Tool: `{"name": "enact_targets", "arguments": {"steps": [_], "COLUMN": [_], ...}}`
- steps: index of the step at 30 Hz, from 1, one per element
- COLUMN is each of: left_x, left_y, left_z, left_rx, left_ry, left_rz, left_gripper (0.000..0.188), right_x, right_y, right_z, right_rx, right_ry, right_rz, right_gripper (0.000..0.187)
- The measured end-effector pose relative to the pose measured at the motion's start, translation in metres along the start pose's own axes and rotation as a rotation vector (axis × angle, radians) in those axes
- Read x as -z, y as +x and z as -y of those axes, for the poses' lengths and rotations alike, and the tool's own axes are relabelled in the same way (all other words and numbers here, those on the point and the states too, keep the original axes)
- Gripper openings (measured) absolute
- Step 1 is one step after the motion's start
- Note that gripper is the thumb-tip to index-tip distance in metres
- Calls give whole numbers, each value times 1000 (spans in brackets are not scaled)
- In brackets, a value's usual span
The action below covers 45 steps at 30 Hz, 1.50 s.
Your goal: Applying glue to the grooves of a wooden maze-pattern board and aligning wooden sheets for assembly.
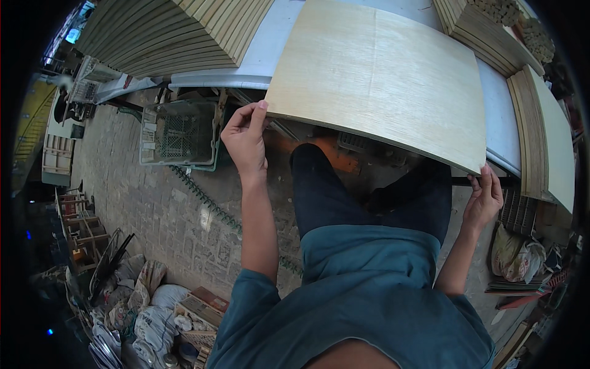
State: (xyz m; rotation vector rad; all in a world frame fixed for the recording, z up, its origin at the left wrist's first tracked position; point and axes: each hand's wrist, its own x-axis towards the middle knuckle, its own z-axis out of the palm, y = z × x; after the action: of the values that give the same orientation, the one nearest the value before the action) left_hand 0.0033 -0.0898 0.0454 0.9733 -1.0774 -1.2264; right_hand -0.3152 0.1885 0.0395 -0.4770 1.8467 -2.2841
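Observation:
A pale plywood panel (381, 67) lies across the white worktop, its near edge jutting out over my knees. My left hand (247, 138) pinches the panel's near left corner, thumb on top and fingers bent below. At the near right corner, my right hand (485, 195) grips the edge between thumb and fingers. Both hands are closed on the same panel. Its far edge runs up to the top of the picture. The undersides of the fingers are partly hidden by the wood.
Stacked wooden frames (178, 37) stand on the white worktop (258, 58) at the left. More boards (541, 132) stand upright on the right, near bundled wooden sticks (501, 11). A plastic crate (179, 132) and a coiled green hose (206, 197) are below left. Filled sacks (157, 326) lie lower left.

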Motion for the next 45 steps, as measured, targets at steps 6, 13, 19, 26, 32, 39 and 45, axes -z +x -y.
{"name": "enact_targets", "arguments": {"steps": [6,13,19,26,32,39,45], "left_x": [-3,1,1,6,5,-25,-66], "left_y": [-2,0,0,9,38,72,83], "left_z": [-3,-3,-5,-14,-39,-44,-48], "left_rx": [-13,-10,-33,33,-53,-48,35], "left_ry": [-17,-3,55,65,401,689,854], "left_rz": [-16,0,11,143,380,413,401], "left_gripper": [13,8,12,10,30,24,34], "right_x": [-2,-1,-1,-13,-13,-25,-18], "right_y": [-1,1,1,-4,5,17,29], "right_z": [3,1,0,13,18,23,19], "right_rx": [-4,5,0,14,-11,-88,71], "right_ry": [3,-17,-22,-61,-221,-30,-123], "right_rz": [-11,2,-20,-16,-38,32,97], "right_gripper": [16,16,16,16,18,11,29]}}
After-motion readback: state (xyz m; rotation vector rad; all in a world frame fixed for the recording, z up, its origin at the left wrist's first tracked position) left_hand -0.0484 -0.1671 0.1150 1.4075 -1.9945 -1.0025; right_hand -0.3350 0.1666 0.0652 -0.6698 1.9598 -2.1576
